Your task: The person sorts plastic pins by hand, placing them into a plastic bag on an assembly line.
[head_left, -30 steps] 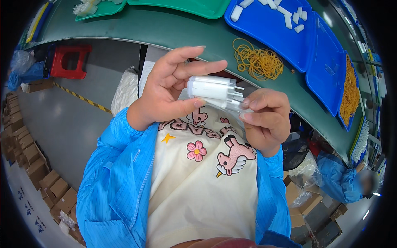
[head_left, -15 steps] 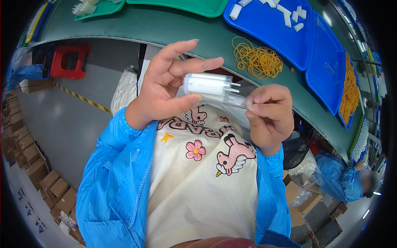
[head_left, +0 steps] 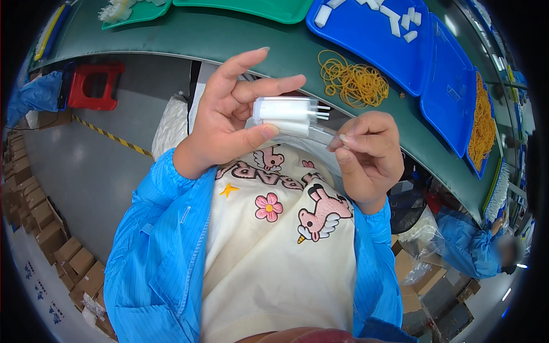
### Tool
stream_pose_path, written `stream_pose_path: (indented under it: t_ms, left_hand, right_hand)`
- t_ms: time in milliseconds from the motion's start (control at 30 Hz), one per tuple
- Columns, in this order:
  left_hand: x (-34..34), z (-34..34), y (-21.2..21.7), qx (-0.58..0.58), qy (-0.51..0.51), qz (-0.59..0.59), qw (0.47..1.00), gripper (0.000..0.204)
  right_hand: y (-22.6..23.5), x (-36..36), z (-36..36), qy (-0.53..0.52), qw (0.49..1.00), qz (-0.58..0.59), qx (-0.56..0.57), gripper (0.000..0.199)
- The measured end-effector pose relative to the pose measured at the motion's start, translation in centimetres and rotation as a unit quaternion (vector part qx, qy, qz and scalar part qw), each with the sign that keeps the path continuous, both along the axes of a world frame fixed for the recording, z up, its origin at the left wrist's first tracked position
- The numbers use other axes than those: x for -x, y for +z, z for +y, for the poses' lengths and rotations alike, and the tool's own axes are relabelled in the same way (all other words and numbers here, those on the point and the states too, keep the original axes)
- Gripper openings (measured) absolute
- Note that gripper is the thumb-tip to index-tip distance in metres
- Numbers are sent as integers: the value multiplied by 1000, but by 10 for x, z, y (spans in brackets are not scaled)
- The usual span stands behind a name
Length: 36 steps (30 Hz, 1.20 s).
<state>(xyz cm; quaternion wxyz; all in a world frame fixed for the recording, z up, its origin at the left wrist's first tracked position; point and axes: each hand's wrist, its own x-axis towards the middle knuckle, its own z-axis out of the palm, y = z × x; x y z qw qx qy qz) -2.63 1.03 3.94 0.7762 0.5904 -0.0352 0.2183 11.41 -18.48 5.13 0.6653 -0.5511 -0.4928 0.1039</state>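
In front of my chest, my left hand (head_left: 229,114) grips a bundle of clear plastic tubes with white cores (head_left: 283,108). Its thumb presses the near side, while the index and middle fingers stretch out above. Thin white sticks (head_left: 323,112) poke out of the bundle's right end. Lower on that end, a clear empty-looking tube piece (head_left: 321,135) slants down to the right. My right hand (head_left: 373,151) pinches the outer end of this piece between thumb and fingers. Exactly how the piece joins the bundle cannot be made out.
Yellow rubber bands (head_left: 354,80) lie heaped on the green table (head_left: 246,48). Beyond are a blue tray (head_left: 366,34) with white pieces, another blue tray (head_left: 452,97), and more bands (head_left: 483,123) at right. Green trays (head_left: 246,8) stand at the far edge. A red stool (head_left: 94,86) is left.
My right hand has shifted slightly left and its fingers have re-formed around the clear tube piece, which now tilts more downward. My left hand keeps its hold on the bundle.
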Motion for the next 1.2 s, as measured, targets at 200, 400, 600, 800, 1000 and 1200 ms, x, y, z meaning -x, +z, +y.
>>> stream_pose_path:
  t_ms: [200,400,600,800,1000,1200]
  left_hand:
    - [-4,-4,-1,38,1,11,999,82]
    - [-5,-5,-10,32,6,4,999,47]
    - [-3,0,-4,-72,5,27,997,22]
    - [-2,10,8,-193,-20,91,977,24]
    - [-1,12,13,-220,-34,119,968,23]
    - [-3,15,11,-234,-36,128,963,23]
  right_hand:
    - [-3,1,2,-4,997,73,11,26]
    - [-14,0,1,-55,998,-41,6,34]
    - [-21,3,4,-51,998,-20,-18,34]
    - [-31,5,5,-42,998,17,-38,34]
    - [-44,5,4,-24,998,44,-45,32]
    - [-42,7,5,-17,996,86,-19,29]
